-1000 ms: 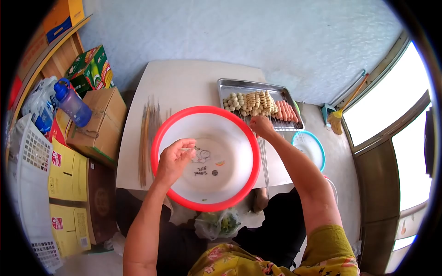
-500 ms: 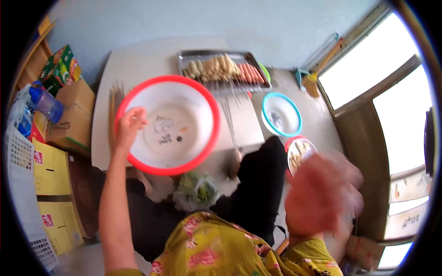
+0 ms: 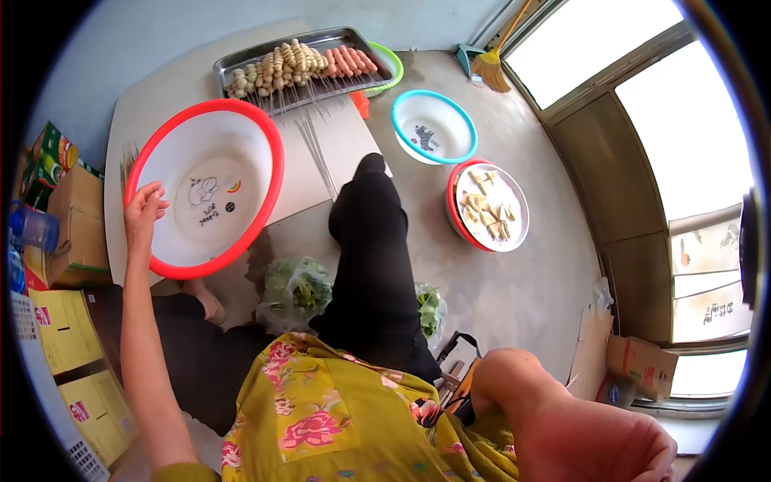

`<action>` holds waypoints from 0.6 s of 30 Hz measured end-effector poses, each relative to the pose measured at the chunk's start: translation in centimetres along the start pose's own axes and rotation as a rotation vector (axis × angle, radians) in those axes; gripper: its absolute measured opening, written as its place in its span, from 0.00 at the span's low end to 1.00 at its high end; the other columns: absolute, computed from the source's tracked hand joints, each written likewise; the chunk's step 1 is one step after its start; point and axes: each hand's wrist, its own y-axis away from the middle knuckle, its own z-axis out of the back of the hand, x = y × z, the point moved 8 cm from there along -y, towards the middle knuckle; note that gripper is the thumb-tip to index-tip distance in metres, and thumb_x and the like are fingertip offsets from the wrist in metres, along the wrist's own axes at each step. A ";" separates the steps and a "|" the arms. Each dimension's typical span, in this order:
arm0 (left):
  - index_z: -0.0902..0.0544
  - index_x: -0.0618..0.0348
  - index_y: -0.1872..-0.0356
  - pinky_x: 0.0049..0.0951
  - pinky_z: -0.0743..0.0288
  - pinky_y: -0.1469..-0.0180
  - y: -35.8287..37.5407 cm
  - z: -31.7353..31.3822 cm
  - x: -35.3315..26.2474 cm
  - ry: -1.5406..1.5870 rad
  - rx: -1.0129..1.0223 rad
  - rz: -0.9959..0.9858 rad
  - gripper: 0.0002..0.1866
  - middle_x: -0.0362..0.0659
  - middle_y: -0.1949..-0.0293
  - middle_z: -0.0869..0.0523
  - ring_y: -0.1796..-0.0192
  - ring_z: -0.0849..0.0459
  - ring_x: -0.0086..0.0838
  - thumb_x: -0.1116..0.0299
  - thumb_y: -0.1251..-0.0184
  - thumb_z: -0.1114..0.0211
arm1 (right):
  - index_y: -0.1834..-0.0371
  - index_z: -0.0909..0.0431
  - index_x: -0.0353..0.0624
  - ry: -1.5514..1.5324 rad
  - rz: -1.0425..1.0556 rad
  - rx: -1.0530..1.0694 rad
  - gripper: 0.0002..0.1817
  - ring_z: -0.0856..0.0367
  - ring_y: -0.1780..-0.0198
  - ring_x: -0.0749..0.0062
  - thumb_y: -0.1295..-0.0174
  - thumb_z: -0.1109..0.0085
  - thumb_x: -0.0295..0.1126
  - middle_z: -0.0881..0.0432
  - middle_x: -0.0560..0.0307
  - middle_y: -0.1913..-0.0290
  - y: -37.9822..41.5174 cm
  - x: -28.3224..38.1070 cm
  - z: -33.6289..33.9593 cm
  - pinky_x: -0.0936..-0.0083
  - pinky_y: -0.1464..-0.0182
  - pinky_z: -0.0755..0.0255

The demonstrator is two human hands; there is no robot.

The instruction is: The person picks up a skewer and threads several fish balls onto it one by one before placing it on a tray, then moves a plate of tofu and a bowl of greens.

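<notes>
My left hand [image 3: 145, 210] grips the left rim of a large white basin with a red rim [image 3: 265, 136], its fingers curled over the edge. The basin rests on the pale table [image 3: 161, 88], and printed drawings show on its bottom. Low at the right, my right hand [image 3: 634, 450] is close to the camera with its fingers curled in; whatever it may hold is hidden. Behind the basin, a metal tray [image 3: 229, 63] bears skewered pale food [image 3: 281, 68] and pink sausages [image 3: 349, 62], with the sticks pointing toward me.
On the floor at the right are a blue-rimmed basin [image 3: 403, 132] and a white bowl of cut pieces [image 3: 518, 229] over a red basin. Bagged greens [image 3: 301, 293] lie by my legs. Cartons [image 3: 84, 217] stand at the left; a broom [image 3: 490, 71] leans at the back.
The view has swung to the right. My right hand has come lower and nearer the camera. My left hand remains at the red rim, and the greens on both sides of my leg now show.
</notes>
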 end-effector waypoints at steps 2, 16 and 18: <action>0.23 0.59 0.46 0.18 0.27 0.58 -0.3 0.1 0.5 -0.010 0.013 0.007 0.16 0.39 0.55 0.17 0.60 0.19 0.18 0.65 0.31 0.44 | 0.56 0.23 0.50 -0.015 -0.010 -0.008 0.12 0.32 0.57 0.76 0.34 0.50 0.42 0.26 0.68 0.56 0.1 0.0 0.4 0.79 0.54 0.36; 0.22 0.60 0.47 0.18 0.26 0.60 0.1 0.0 0.4 -0.022 -0.005 -0.009 0.15 0.40 0.57 0.17 0.62 0.19 0.19 0.67 0.30 0.45 | 0.66 0.24 0.45 -0.094 -0.004 -0.017 0.06 0.31 0.60 0.79 0.41 0.43 0.34 0.29 0.66 0.64 0.5 0.5 2.3 0.81 0.62 0.37; 0.22 0.60 0.47 0.18 0.26 0.59 0.0 0.0 0.5 0.000 -0.001 -0.010 0.15 0.40 0.56 0.17 0.62 0.19 0.19 0.68 0.30 0.45 | 0.65 0.26 0.45 0.105 -0.014 0.027 0.06 0.30 0.58 0.81 0.42 0.43 0.34 0.29 0.67 0.65 0.2 0.7 2.1 0.81 0.63 0.37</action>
